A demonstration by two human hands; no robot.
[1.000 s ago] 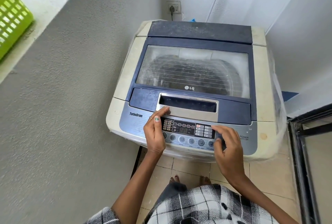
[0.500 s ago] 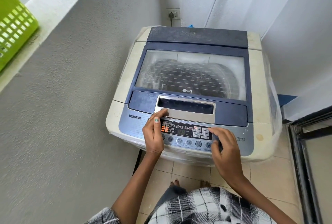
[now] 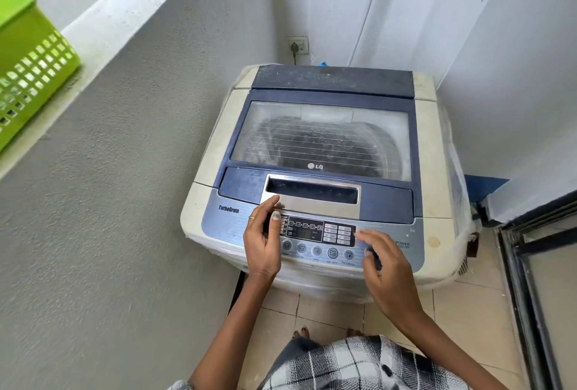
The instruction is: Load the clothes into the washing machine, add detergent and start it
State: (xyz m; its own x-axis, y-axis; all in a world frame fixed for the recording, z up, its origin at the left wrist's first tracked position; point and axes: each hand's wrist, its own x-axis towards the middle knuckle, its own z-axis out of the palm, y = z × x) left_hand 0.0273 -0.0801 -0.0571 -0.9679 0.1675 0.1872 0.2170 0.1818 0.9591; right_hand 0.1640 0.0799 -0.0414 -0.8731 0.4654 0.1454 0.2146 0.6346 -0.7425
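Both hands are on the control panel (image 3: pixel 315 238) at the front edge of the washing machine (image 3: pixel 324 171). The left hand (image 3: pixel 261 239) has its fingers relaxed and straight, tips touching the silver lid handle (image 3: pixel 312 194). The right hand (image 3: pixel 385 267) is loosely curled with its thumb over a button near the 3 o'clock end of the panel; can't tell if it's actually pressing.

The machine is a top-loader sitting in the corner, running 6 to 12 o'clock, panel facing the person. Cream body, dusty blue lid (image 3: pixel 321 136) closed, something dark visible through the glass.

At 12 o'clock there's a wall socket (image 3: pixel 298 45) with a plug in it. A green basket (image 3: pixel 29 67) sits on the ledge at 10 o'clock.
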